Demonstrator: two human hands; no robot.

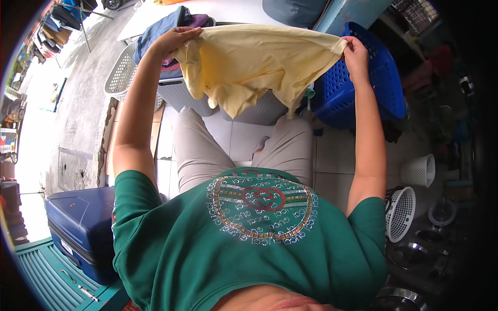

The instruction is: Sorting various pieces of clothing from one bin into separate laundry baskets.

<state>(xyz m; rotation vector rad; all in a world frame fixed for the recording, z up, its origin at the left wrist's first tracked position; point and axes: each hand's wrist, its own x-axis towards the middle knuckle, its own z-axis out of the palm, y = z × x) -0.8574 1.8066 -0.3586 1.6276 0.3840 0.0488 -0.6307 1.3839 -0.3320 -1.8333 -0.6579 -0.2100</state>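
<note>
A pale yellow cloth garment (256, 58) is stretched out at arm's length, its lower part hanging in loose folds above my knees. My left hand (181, 39) pinches one upper corner, near a stack of folded blue and purple clothes (157, 35). The opposite corner is gripped by my right hand (355, 56), in front of a blue perforated plastic basket (379, 77). Behind the garment stand grey plastic baskets (186, 95), partly covered by it.
A white table (241, 11) lies beyond the baskets. To the left are a white basket (120, 74) and a dark blue suitcase (85, 229). White baskets (402, 214) and metal pots (410, 254) are on the right. Clothes hang on a rack (83, 27) at the upper left.
</note>
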